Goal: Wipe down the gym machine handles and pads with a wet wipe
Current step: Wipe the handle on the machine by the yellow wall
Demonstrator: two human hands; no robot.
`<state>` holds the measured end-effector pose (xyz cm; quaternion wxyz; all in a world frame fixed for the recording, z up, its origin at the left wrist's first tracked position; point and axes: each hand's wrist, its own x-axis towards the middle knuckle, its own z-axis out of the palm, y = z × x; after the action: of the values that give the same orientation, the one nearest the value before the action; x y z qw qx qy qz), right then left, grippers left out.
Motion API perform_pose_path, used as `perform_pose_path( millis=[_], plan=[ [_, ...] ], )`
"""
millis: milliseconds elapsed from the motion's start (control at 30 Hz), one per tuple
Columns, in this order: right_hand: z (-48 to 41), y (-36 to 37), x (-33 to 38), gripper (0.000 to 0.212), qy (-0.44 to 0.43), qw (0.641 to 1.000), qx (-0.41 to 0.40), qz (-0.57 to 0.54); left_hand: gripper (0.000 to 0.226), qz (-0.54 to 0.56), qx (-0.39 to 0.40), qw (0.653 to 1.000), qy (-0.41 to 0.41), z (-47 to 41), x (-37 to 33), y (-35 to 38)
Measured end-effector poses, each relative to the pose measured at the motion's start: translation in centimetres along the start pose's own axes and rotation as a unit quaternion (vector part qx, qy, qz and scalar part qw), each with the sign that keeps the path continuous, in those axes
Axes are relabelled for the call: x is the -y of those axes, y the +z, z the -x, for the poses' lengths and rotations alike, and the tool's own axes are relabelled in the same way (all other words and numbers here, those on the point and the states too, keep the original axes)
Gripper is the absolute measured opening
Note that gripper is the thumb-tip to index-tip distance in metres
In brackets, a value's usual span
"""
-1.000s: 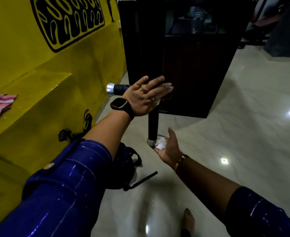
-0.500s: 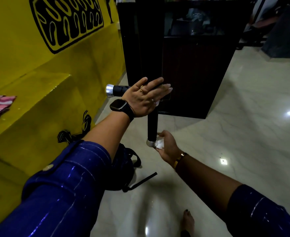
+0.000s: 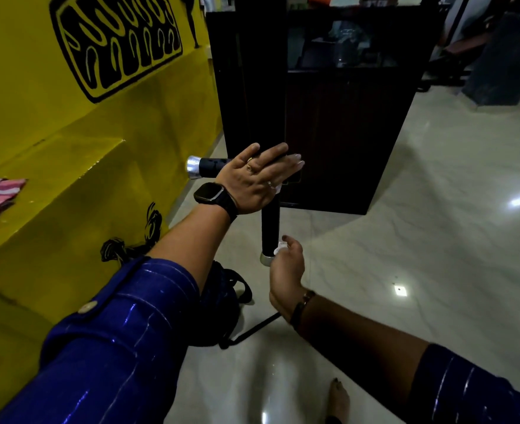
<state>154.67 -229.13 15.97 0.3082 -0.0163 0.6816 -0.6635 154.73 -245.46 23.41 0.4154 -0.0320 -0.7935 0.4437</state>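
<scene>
Handle wipe-down: right hand [image 3: 286, 267] holds wet wipe [image 3: 280, 248] on vertical handle [image 3: 270, 228]; left hand [image 3: 254, 179] flat up top.
Right grip pinching the wet wipe against the vertical handle's right side, just above its silver end cap [image 3: 266, 259]. Left grip spread, fingers straight, resting on horizontal handle [image 3: 211, 167] above the vertical handle. Behind the vertical handle: dark cabinet [image 3: 344, 133]. To its lower left: black bag [image 3: 222, 301] on floor [image 3: 405, 270].
</scene>
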Motion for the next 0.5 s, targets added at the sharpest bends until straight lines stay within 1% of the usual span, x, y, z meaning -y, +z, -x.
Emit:
perform_pose_path(
  millis=[67,133,200,300,333,367,433,500],
  plan=[
    [-1.4,0.1,1.7,0.038,0.045,0.998,0.013,-0.044,0.050,0.004,-0.006,1.000,-0.001,0.0,0.0,0.0],
    [-2.4,0.5,3.7,0.033,0.059,0.995,0.020,-0.073,0.051,0.007,-0.007,1.000,-0.001,0.0,0.0,0.0],
    [-2.9,0.9,5.7,0.024,0.024,0.995,0.029,-0.090,0.052,0.004,-0.003,1.000,-0.003,0.1,-0.1,0.0],
    [-2.9,0.8,7.6,0.024,-0.059,0.987,0.078,-0.127,0.052,0.008,0.008,1.000,-0.004,0.2,0.0,0.0],
    [-2.7,0.5,7.8,0.024,-0.089,0.985,0.089,-0.114,0.051,0.010,0.007,1.000,-0.004,0.3,-0.1,0.0],
    [-2.5,0.3,7.7,0.025,-0.117,0.986,0.092,-0.079,0.051,0.012,0.006,1.000,-0.004,0.2,-0.1,-0.1],
    [-1.9,0.0,6.6,0.025,-0.170,0.983,0.061,0.013,0.050,0.014,-0.001,1.000,-0.005,0.2,-0.1,-0.1],
    [-1.6,-0.3,4.5,0.030,-0.210,0.973,0.022,0.098,0.051,0.013,-0.004,1.000,-0.008,0.2,-0.1,0.1]
  ],
)
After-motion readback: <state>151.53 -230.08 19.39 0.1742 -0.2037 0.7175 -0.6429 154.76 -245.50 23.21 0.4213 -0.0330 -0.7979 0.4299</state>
